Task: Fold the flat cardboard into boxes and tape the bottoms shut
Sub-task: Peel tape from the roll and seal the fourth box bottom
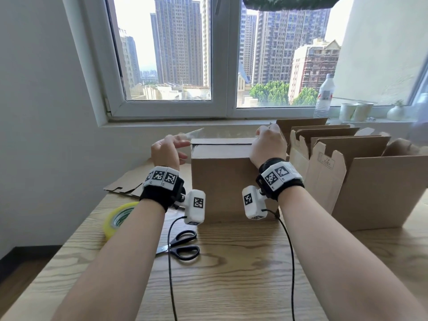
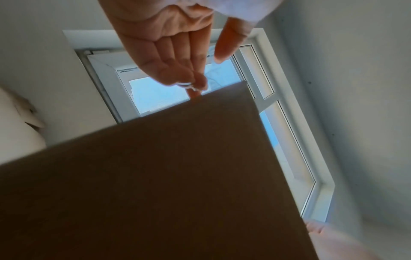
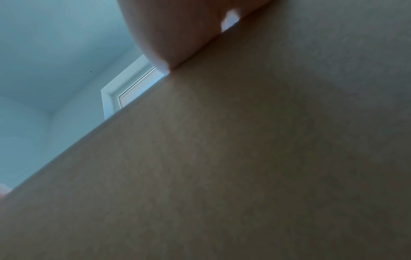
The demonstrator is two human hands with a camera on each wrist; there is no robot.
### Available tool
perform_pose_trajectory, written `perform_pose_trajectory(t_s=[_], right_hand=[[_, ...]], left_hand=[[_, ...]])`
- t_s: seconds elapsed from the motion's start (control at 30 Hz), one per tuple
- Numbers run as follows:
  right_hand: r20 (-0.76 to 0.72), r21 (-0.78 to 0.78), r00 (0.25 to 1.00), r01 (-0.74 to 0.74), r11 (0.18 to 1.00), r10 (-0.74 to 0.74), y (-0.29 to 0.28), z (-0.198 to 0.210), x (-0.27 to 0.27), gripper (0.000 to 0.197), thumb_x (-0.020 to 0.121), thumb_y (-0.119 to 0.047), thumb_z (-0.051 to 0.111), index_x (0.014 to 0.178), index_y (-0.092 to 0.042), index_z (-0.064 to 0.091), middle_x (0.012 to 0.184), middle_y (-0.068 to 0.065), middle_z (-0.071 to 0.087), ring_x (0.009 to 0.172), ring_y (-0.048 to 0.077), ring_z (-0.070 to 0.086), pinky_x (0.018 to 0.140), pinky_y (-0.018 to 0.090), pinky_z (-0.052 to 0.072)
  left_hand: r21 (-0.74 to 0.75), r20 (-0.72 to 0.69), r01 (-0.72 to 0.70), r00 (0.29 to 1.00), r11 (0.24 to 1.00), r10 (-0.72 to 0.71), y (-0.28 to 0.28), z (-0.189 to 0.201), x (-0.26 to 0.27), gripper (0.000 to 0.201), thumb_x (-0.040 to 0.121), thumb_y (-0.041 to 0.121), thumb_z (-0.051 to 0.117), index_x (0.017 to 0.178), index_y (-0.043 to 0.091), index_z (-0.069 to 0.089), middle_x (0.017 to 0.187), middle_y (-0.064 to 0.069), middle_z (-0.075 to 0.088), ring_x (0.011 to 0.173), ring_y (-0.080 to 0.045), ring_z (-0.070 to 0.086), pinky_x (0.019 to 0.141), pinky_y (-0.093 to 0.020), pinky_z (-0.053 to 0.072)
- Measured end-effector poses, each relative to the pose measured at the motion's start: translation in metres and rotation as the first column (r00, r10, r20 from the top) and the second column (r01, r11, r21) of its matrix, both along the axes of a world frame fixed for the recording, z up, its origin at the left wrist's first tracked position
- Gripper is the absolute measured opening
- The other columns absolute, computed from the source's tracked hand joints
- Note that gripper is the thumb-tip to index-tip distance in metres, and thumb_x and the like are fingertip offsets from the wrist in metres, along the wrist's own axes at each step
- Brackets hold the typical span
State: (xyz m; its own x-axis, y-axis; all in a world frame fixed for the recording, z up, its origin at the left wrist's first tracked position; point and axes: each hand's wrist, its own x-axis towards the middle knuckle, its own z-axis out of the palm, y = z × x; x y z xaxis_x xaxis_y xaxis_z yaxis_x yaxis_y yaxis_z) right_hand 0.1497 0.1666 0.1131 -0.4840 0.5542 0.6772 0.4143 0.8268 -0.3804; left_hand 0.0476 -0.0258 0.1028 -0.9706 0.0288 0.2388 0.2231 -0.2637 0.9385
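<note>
A brown cardboard box [image 1: 231, 181] stands in the middle of the wooden table [image 1: 231, 286] with its closed flaps on top. A strip of clear tape [image 1: 192, 133] is stretched just above that top, between my two hands. My left hand [image 1: 183, 145] is off the box's top left corner; its fingertips [image 2: 191, 85] pinch the tape's left end while the thumb stands apart. My right hand [image 1: 266, 135] rests its heel on the top right corner, fingers raised and curled at the tape's right end. Both wrist views are mostly filled by the box wall [image 2: 177, 176] [image 3: 244, 158].
A yellow-green tape roll [image 1: 118, 218] and black scissors [image 1: 183, 245] lie at the front left. Flat cardboard [image 1: 129, 184] lies behind the left hand. Several open boxes [image 1: 370, 186] crowd the right side. A bottle [image 1: 324, 96] and paper cups [image 1: 354, 111] stand on the windowsill.
</note>
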Motion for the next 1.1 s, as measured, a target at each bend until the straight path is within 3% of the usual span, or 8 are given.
perform_pose_trajectory(t_s=[0.13,0.23,0.33,0.43,0.6,0.77,0.93,1.1], right_hand=[[0.005,0.0,1.0,-0.001,1.0,0.001,0.001,0.0,0.0,0.027,0.088,0.0,0.048,0.109,0.0,0.064,0.119,0.017,0.053,0.105,0.031,0.057,0.086,0.029,0.043],[0.003,0.001,1.0,-0.001,1.0,0.001,0.001,-0.001,-0.001,0.026,0.088,-0.001,0.048,0.109,-0.001,0.064,0.118,0.017,0.053,0.104,0.031,0.057,0.083,0.028,0.042],[0.006,-0.007,1.0,-0.005,1.0,0.005,0.002,0.0,-0.002,0.026,0.088,-0.001,0.048,0.11,-0.001,0.063,0.119,0.017,0.053,0.106,0.031,0.057,0.087,0.03,0.044],[0.011,-0.018,1.0,0.002,1.0,-0.002,0.002,0.0,-0.003,0.024,0.089,-0.002,0.049,0.108,0.0,0.064,0.118,0.017,0.053,0.105,0.031,0.057,0.086,0.029,0.043],[0.012,-0.021,1.0,0.014,1.0,-0.013,0.001,0.001,-0.004,0.021,0.09,-0.005,0.051,0.104,0.002,0.065,0.118,0.019,0.054,0.104,0.033,0.058,0.087,0.031,0.046],[0.008,-0.01,1.0,0.014,1.0,-0.014,-0.001,0.0,-0.003,0.023,0.091,-0.005,0.051,0.103,0.006,0.066,0.117,0.022,0.056,0.106,0.036,0.058,0.091,0.035,0.047],[-0.005,-0.016,1.0,0.021,1.0,-0.021,-0.004,0.001,-0.002,0.024,0.093,-0.008,0.049,0.102,0.006,0.066,0.116,0.022,0.057,0.106,0.037,0.058,0.091,0.035,0.047],[0.012,-0.029,1.0,0.014,0.999,-0.013,-0.005,0.001,0.0,0.025,0.095,-0.012,0.052,0.103,0.007,0.066,0.116,0.022,0.057,0.106,0.037,0.059,0.09,0.034,0.046]], left_hand=[[0.097,0.092,0.068,0.993,0.993,-0.077,-0.003,0.001,-0.003,0.037,0.089,0.02,0.04,0.087,0.009,0.075,0.08,-0.007,0.076,0.038,-0.011,0.044,0.044,-0.021,0.037],[0.034,0.056,0.037,0.998,0.999,-0.039,-0.003,0.001,-0.007,0.027,0.093,0.033,0.062,0.085,0.011,0.074,0.076,-0.003,0.075,0.041,-0.009,0.053,0.042,-0.018,0.044],[0.036,0.009,0.075,0.997,0.997,-0.075,-0.001,0.0,-0.009,0.005,0.084,0.013,0.077,0.083,0.012,0.073,0.068,0.001,0.073,0.043,-0.006,0.056,0.047,-0.02,0.05],[0.109,0.048,0.122,0.991,0.987,-0.127,-0.003,0.002,-0.009,0.014,0.082,-0.003,0.07,0.089,0.009,0.073,0.06,0.001,0.067,0.043,-0.006,0.053,0.045,-0.018,0.047],[0.264,0.142,0.205,0.958,0.942,-0.248,-0.008,0.01,-0.011,0.034,0.08,-0.01,0.061,0.11,0.007,0.061,0.058,-0.004,0.061,0.043,-0.009,0.049,0.04,-0.019,0.043],[0.392,0.187,0.198,0.939,0.898,-0.288,-0.009,0.013,-0.012,0.026,0.083,-0.012,0.057,0.102,0.004,0.062,0.053,-0.006,0.063,0.039,-0.007,0.05,0.038,-0.017,0.043],[0.48,0.29,0.265,0.852,0.836,-0.436,-0.014,0.019,-0.011,0.019,0.089,-0.006,0.053,0.088,0.011,0.062,0.051,-0.002,0.062,0.037,-0.003,0.052,0.037,-0.013,0.043],[0.566,0.336,0.282,0.779,0.775,-0.529,-0.023,0.021,-0.015,0.021,0.096,-0.001,0.049,0.085,0.014,0.059,0.046,0.0,0.057,0.032,-0.003,0.049,0.029,-0.011,0.032]])
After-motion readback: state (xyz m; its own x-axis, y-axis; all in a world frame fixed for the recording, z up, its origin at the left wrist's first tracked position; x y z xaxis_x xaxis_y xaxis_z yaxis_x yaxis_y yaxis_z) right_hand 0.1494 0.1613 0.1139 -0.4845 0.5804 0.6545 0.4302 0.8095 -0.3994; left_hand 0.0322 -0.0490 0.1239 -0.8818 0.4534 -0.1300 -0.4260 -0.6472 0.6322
